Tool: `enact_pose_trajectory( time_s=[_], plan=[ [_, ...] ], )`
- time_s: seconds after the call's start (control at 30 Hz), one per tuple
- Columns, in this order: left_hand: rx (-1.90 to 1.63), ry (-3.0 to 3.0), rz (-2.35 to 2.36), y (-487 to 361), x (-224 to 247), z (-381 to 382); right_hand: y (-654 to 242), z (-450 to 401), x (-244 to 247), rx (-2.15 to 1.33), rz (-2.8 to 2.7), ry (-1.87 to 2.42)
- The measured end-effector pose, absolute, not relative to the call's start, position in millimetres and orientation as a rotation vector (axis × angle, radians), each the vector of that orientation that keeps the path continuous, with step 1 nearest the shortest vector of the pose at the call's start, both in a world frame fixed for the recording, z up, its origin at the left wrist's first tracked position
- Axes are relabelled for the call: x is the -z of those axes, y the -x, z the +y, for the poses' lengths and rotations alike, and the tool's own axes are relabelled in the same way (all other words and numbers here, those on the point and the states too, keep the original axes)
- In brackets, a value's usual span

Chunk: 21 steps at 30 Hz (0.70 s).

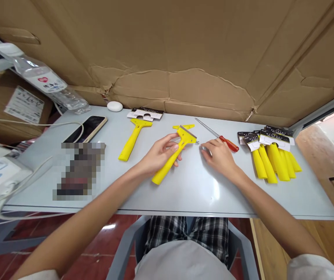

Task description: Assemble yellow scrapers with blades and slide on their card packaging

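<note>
My left hand (162, 153) is closed around the handle of a yellow scraper (169, 165), whose wide head with a metal blade edge points up and away from me. Just behind that head lies a flat yellow piece (188, 126), partly covered by it. My right hand (219, 155) rests low over the table, fingers bent and thumb apart, with nothing visible in it. Beside its fingertips is a small cluster of screws (197, 143). A screwdriver (231, 144) with a red handle lies behind the right hand, its shaft pointing to the back left.
Another yellow scraper (130, 144) lies at left below black-and-white header cards (146, 113). Several carded yellow handles (279, 165) are piled at right. A phone (93, 126), white oval object (115, 106), plastic bottle (47, 79) and white cables stand left. Cardboard (167, 46) walls the back.
</note>
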<state>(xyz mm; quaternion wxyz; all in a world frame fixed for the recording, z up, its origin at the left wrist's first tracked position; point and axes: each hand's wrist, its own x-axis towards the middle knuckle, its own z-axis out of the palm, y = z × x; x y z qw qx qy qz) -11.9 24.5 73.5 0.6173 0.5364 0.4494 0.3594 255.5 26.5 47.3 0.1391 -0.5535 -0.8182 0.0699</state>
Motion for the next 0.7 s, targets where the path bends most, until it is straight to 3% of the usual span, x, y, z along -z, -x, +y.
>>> enact_pose_trajectory(
  time_s=[0.3,0.7],
  plan=[
    [-0.899,-0.974,1.056,10,-59,47,-240,61,-56,-0.2,-2.373,1.706],
    [-0.919,-0.798,1.06,6,-66,29,-256,61,-41,-0.23,-2.366,1.449]
  ],
)
